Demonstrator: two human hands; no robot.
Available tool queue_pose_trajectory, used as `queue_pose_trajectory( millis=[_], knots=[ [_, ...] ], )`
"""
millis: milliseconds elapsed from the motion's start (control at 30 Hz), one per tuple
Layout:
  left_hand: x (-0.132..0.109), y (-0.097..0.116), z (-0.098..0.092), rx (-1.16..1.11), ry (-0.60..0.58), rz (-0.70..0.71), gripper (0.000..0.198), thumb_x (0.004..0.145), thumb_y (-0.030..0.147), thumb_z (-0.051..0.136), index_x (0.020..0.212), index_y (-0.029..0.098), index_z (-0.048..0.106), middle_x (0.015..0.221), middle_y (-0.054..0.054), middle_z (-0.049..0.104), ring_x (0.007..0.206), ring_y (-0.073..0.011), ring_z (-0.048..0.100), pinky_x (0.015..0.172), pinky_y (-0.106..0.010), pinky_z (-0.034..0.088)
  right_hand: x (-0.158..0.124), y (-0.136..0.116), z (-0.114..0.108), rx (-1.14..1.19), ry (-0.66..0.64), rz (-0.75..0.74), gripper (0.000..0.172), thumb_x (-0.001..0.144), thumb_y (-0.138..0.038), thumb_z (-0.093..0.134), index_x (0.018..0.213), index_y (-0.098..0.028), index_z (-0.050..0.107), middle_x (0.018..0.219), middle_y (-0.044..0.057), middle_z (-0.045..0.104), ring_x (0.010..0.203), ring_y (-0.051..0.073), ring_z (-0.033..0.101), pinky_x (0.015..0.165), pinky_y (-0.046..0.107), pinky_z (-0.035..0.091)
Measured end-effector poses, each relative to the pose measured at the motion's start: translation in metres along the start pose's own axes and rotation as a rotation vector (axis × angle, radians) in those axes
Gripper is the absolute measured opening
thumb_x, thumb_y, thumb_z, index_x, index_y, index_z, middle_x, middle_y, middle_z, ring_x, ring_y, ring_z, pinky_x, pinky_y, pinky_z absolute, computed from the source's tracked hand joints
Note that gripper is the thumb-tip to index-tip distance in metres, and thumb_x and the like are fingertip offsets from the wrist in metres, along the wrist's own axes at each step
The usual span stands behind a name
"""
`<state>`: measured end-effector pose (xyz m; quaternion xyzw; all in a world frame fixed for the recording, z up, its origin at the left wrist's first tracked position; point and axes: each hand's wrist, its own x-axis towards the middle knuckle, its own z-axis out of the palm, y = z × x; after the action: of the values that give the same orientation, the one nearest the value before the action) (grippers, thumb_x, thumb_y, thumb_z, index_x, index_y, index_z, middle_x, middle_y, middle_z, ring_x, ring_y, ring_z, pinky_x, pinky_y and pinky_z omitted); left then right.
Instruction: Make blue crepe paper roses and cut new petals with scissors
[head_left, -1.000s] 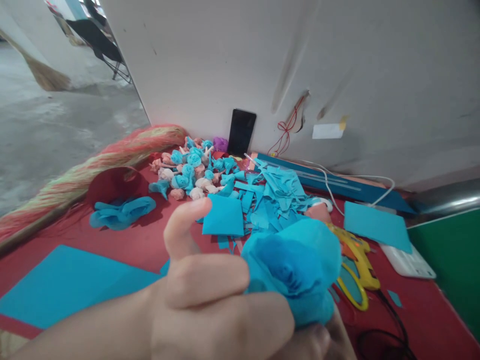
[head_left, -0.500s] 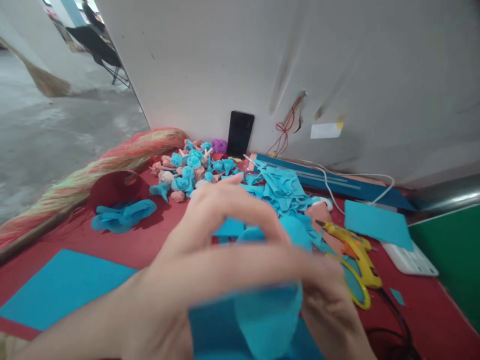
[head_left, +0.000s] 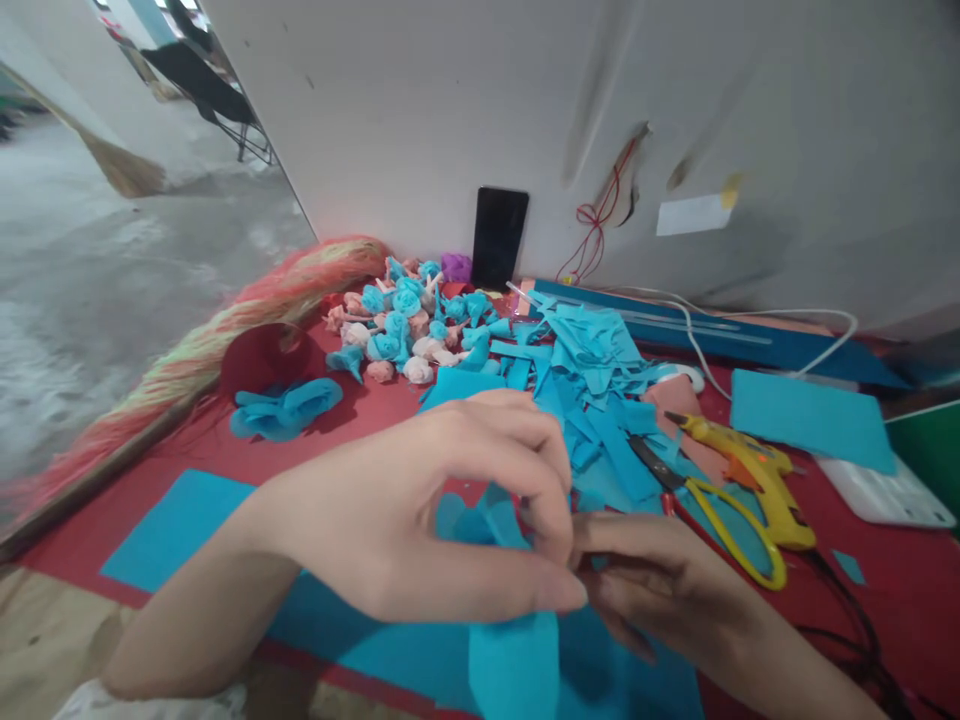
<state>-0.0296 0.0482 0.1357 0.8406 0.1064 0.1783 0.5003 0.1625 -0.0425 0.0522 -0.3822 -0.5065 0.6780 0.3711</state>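
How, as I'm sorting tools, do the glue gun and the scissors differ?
The glue gun has a chunky body; the scissors are slimmer, with an open handle loop. The glue gun shows an orange part; the scissors show a dark blade. Both have yellow parts and lie side by side.

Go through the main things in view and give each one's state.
Light-blue petal-shaped paper piece: partly covered.
Bare left hand: fingers curled, thumb across that paper.
Bare right hand: fingers bent, grip hidden.
Black rectangular phone: leaning upright, face dark.
Yellow plastic glue gun: lying down, power unclear.
Yellow-handled metal scissors: lying down.
Thin red cord: tied in a bow.
Light-blue paper scraps: heaped loosely.
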Motion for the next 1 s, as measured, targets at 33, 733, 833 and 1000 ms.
queue_pose_trajectory(
  millis=[33, 733, 833, 1000],
  knots=[
    [0.0, 0.0, 0.0, 0.018, -0.004, -0.001, 0.014, 0.073, 0.018, 0.063, 0.063, 0.013, 0.056, 0.069, 0.002, 0.052, 0.068, -0.0087, 0.047, 0.078, -0.022, 0.036, 0.0, 0.0, -0.001, 0.025, -0.01, 0.031, 0.02, 0.083, -0.036, 0.055, 0.098, -0.027, 0.066, 0.063, -0.003, 0.045, 0.04, 0.0, 0.034, 0.036, 0.013, 0.024],
    [0.004, -0.007, -0.002, -0.057, -0.097, 0.036, 0.01, 0.069, 0.016, 0.067, 0.064, 0.009, 0.061, 0.072, -0.001, 0.048, 0.071, -0.0089, 0.045, 0.078, -0.02, 0.036, 0.0, 0.004, -0.004, 0.4, -0.18, 0.165, 0.026, 0.079, -0.028, 0.061, 0.102, -0.018, 0.064, 0.056, -0.004, 0.045, 0.04, 0.001, 0.04, 0.036, 0.008, 0.032],
    [0.005, -0.009, -0.004, -0.078, -0.12, 0.052, 0.011, 0.072, 0.018, 0.064, 0.064, 0.011, 0.059, 0.074, -0.001, 0.048, 0.074, -0.01, 0.046, 0.08, -0.022, 0.036, 0.002, 0.006, -0.003, 0.436, -0.172, 0.179, 0.026, 0.077, -0.027, 0.063, 0.101, -0.017, 0.065, 0.056, -0.004, 0.046, 0.04, 0.001, 0.041, 0.035, 0.009, 0.034],
    [0.003, -0.008, -0.005, -0.077, -0.142, 0.044, 0.008, 0.073, 0.013, 0.063, 0.067, 0.013, 0.057, 0.077, -0.001, 0.051, 0.079, -0.0117, 0.048, 0.082, -0.023, 0.038, 0.003, 0.008, -0.002, 0.489, -0.159, 0.21, 0.024, 0.076, -0.02, 0.063, 0.1, -0.017, 0.066, 0.054, -0.003, 0.048, 0.041, 0.002, 0.041, 0.035, 0.009, 0.037]
  ],
)
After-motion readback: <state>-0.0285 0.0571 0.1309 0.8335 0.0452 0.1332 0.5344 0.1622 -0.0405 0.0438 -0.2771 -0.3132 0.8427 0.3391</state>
